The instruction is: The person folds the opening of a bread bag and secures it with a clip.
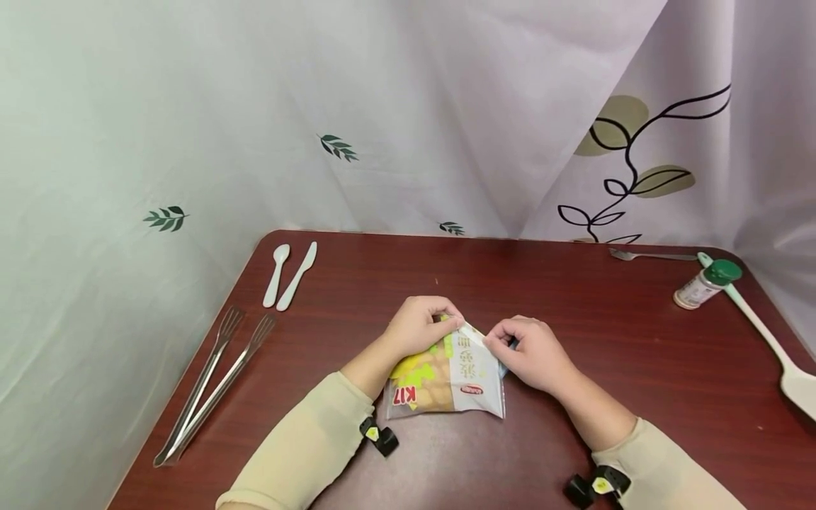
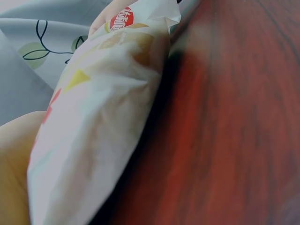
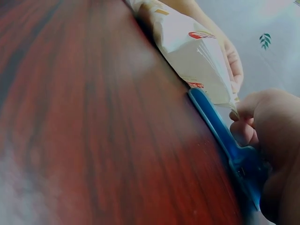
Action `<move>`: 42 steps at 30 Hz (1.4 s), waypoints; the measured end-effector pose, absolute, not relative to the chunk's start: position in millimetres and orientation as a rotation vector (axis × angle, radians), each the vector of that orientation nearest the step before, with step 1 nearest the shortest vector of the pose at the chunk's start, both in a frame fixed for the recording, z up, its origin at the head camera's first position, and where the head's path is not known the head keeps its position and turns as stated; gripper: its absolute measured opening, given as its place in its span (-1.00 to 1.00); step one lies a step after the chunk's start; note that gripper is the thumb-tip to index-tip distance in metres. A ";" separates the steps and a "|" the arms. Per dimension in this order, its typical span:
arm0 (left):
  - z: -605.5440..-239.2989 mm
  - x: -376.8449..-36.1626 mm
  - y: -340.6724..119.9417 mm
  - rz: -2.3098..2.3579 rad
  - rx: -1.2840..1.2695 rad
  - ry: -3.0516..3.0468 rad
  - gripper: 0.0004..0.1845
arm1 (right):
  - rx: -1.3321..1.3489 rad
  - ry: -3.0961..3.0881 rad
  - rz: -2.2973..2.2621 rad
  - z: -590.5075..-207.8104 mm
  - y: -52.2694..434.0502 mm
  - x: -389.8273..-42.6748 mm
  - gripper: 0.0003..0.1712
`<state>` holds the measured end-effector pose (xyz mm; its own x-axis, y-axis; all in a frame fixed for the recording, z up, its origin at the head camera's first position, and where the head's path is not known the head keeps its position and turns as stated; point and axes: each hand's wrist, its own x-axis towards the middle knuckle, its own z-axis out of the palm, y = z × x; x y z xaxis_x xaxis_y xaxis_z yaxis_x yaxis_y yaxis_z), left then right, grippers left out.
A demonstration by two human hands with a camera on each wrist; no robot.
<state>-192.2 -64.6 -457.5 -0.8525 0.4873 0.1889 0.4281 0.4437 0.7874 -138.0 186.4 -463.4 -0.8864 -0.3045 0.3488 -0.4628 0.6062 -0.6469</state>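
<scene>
A snack packet [image 1: 449,382], white and clear with yellow, green and red print, lies on the dark red table [image 1: 574,283]. My left hand [image 1: 449,319] pinches its far edge from the left. My right hand [image 1: 494,341] has curled fingers pinching the packet's far right corner. A blue clip [image 3: 218,133] lies along the packet's side, partly under my right hand [image 3: 239,115]; only a sliver of the blue clip [image 1: 512,345] shows in the head view. The left wrist view is filled by the packet [image 2: 103,117], with my left palm beneath it.
A white plastic spoon [image 1: 278,273] and knife [image 1: 298,274] lie at the back left, with two metal forks [image 1: 213,379] near the left edge. At the back right are a fork [image 1: 650,256], a green-lidded jar [image 1: 706,285] and a white spatula [image 1: 768,343]. Curtains close in the far sides.
</scene>
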 end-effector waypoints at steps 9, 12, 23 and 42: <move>-460.5 -194.7 -67.5 1.382 0.855 2.618 -0.94 | 0.657 -2.608 1.133 -467.8 189.9 -138.8 -0.79; -461.4 -194.3 -67.0 1.384 0.852 2.648 -0.94 | 0.677 -2.540 1.115 -471.2 193.1 -140.6 -0.82; -461.5 -194.5 -68.8 1.391 0.767 2.731 -0.94 | 0.404 -2.381 1.093 -463.4 204.6 -143.5 -0.72; -467.2 -211.7 -93.3 1.377 0.581 2.861 -0.95 | 0.260 -2.897 0.806 -444.1 205.7 -131.0 -0.69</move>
